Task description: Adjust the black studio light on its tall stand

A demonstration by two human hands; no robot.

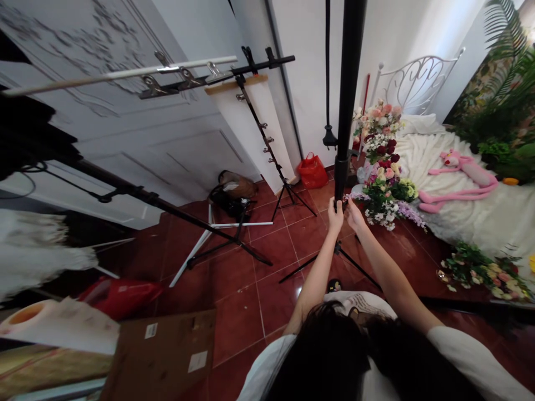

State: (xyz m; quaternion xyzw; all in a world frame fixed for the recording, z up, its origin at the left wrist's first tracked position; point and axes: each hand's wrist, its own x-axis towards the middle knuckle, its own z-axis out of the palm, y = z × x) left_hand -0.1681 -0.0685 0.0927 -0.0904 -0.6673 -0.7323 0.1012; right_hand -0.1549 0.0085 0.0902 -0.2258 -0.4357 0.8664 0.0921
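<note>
Off the bed's (422, 146) left edge, on the tiled floor (273, 284), the black stand (343, 139) is rising; your left hand (335, 215) is gripping it, your right hand's (355, 216) fingers are curling alongside, their hold unclear.

Likely photo studio: black pole stand (349, 94), upper centre; slim tripod (277, 167) with clips (263, 126) before pale sheet (248, 128), left of it; draped white bed (422, 145), pink plush toy (480, 174), flowers (388, 172), right.
</note>
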